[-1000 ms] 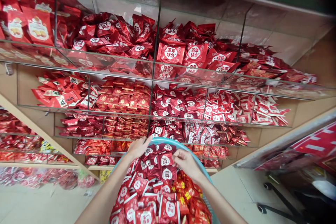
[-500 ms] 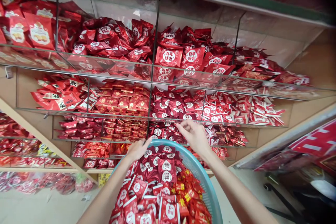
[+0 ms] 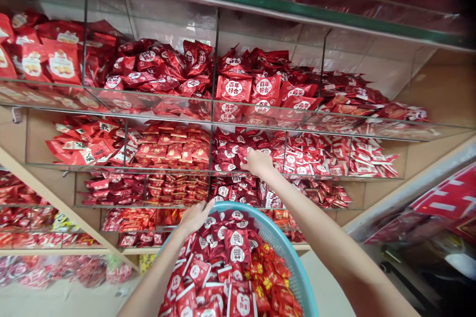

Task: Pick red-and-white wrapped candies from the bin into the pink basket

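"So, what does the view show of my two hands?"

"Left hand (image 3: 195,218): clamped on the far rim of the blue basket (image 3: 273,223), its underside hidden. Right hand (image 3: 258,162): fingers curled in at the dark red packets (image 3: 226,151) on the shelf. I cannot tell whether they pinch one."

"And the packets in the basket?"

"Loose and heaped: dark red packets (image 3: 237,245) at the far side, white-edged packets (image 3: 241,302) nearer me, yellow-printed packets (image 3: 266,282) to the right."

"Where might I go wrong?"

"Chiefly at two places, in my judgement. First, the clear front panel (image 3: 178,171) — my right wrist or a caught packet could snag on it, since the reach passes over its edge. A hurried pull could also drag neighbouring packets along."

"Second?"

"The basket itself. I see only my left hand at its rim, and whatever supports it below is out of view. If that grip rolled, the basket could tilt — and the smooth wrappers might slide over one another and spill."
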`<state>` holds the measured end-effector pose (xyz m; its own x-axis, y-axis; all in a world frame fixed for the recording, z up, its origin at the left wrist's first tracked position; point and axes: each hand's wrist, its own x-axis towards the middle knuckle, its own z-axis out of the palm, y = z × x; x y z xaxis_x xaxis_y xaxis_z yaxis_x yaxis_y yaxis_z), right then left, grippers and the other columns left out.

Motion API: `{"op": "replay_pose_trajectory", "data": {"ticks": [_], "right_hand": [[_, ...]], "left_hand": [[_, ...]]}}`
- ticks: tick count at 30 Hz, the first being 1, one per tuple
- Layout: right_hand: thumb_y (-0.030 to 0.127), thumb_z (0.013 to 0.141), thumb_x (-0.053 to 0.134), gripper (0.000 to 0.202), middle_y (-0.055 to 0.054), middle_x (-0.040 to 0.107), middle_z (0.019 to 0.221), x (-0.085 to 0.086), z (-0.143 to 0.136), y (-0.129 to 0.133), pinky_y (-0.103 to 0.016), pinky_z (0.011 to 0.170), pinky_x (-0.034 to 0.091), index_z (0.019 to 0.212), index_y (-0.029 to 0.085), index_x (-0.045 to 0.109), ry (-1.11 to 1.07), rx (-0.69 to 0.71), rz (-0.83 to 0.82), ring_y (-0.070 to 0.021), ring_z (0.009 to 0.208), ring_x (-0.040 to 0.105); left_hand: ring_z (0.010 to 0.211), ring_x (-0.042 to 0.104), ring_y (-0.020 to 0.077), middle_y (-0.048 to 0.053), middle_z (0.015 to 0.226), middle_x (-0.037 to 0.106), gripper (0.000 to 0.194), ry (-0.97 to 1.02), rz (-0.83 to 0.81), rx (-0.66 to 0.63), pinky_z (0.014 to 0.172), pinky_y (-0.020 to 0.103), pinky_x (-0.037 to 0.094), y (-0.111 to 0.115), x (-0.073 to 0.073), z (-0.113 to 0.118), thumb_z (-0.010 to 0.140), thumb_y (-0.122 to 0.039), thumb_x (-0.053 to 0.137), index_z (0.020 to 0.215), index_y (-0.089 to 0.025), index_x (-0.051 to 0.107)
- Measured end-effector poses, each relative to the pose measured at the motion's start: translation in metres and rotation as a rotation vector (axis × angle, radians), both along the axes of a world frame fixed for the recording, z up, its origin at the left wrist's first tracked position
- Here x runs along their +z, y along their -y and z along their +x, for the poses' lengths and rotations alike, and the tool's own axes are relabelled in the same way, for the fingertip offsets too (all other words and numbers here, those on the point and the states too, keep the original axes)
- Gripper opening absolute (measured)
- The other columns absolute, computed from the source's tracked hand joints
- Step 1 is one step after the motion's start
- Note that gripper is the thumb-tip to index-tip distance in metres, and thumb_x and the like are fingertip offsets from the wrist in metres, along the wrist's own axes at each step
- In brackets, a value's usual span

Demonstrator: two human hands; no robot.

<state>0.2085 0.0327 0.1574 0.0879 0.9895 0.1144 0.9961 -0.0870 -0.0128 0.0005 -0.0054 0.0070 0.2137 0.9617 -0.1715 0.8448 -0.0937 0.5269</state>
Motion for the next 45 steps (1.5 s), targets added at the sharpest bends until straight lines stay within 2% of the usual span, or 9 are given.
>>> {"op": "replay_pose_trajectory", "data": {"ticks": [12,17,20,23,26,30,33,36,45], "right_hand": [[0.02,0.078,0.047,0.018,-0.015,0.061,0.089,0.006,0.0,0.02,-0.029,0.071,0.038,0.09,0.014,0.059,0.081,0.06,0.13,-0.0228,0.09,0.056],[0.018,0.081,0.039,0.018,-0.01,0.061,0.078,0.014,0.005,0.046,-0.025,0.059,0.034,0.085,0.015,0.056,0.156,0.118,0.263,-0.0183,0.074,0.057],[0.021,0.082,0.038,0.018,-0.006,0.059,0.075,0.008,0.009,0.067,-0.024,0.057,0.031,0.078,0.017,0.055,0.123,0.207,0.377,-0.0154,0.069,0.054],[0.021,0.084,0.036,0.021,-0.004,0.055,0.07,-0.011,0.012,0.087,-0.024,0.061,0.03,0.073,0.017,0.053,0.045,0.399,0.471,-0.0137,0.066,0.048],[0.018,0.085,0.035,0.023,-0.002,0.051,0.065,-0.045,0.014,0.1,-0.025,0.061,0.029,0.069,0.018,0.052,0.007,0.563,0.481,-0.0127,0.062,0.044],[0.016,0.084,0.037,0.022,-0.001,0.048,0.063,-0.099,0.013,0.105,-0.026,0.061,0.029,0.066,0.018,0.049,0.045,0.654,0.436,-0.013,0.062,0.044],[0.017,0.083,0.04,0.019,0.0,0.05,0.065,-0.128,0.011,0.106,-0.027,0.065,0.032,0.066,0.019,0.047,0.1,0.66,0.389,-0.0136,0.065,0.046],[0.018,0.083,0.041,0.016,0.0,0.051,0.068,-0.141,0.01,0.106,-0.028,0.068,0.033,0.069,0.019,0.048,0.137,0.669,0.325,-0.0141,0.067,0.049],[0.018,0.084,0.042,0.013,0.0,0.054,0.073,-0.151,0.01,0.108,-0.028,0.066,0.036,0.074,0.019,0.05,0.176,0.672,0.225,-0.0145,0.069,0.051]], "left_hand": [[0.084,0.059,0.0268,0.009,0.086,0.066,0.065,0.028,0.031,-0.015,0.071,0.035,0.041,-0.003,-0.008,-0.003,0.076,-0.068,0.012,0.08,-0.022,0.057],[0.084,0.059,0.0271,0.009,0.086,0.066,0.065,0.024,0.034,-0.008,0.071,0.035,0.04,-0.003,-0.007,-0.002,0.075,-0.068,0.011,0.078,-0.022,0.056],[0.083,0.06,0.0272,0.009,0.085,0.066,0.065,0.017,0.017,-0.015,0.07,0.035,0.04,-0.002,-0.005,-0.002,0.075,-0.068,0.011,0.077,-0.021,0.056],[0.084,0.059,0.0274,0.01,0.086,0.066,0.064,0.013,0.004,-0.009,0.071,0.035,0.04,-0.001,-0.003,-0.001,0.075,-0.068,0.012,0.077,-0.021,0.056],[0.085,0.059,0.0276,0.01,0.088,0.066,0.065,0.005,-0.005,0.001,0.071,0.035,0.041,0.0,-0.001,0.0,0.076,-0.067,0.012,0.079,-0.021,0.057],[0.09,0.058,0.0294,0.012,0.096,0.064,0.069,-0.01,-0.015,0.013,0.073,0.036,0.041,0.0,0.001,0.002,0.075,-0.068,0.011,0.09,-0.02,0.058],[0.095,0.056,0.0299,0.011,0.102,0.063,0.069,-0.01,-0.013,0.025,0.075,0.037,0.04,0.001,0.002,0.003,0.075,-0.067,0.012,0.098,-0.021,0.058],[0.094,0.057,0.0289,0.009,0.1,0.064,0.068,0.0,-0.01,0.02,0.076,0.037,0.04,0.001,0.003,0.003,0.076,-0.067,0.012,0.095,-0.023,0.06],[0.091,0.057,0.0293,0.01,0.096,0.065,0.069,-0.002,-0.003,0.002,0.075,0.038,0.04,-0.001,-0.003,0.001,0.074,-0.069,0.01,0.087,-0.022,0.059]]}}
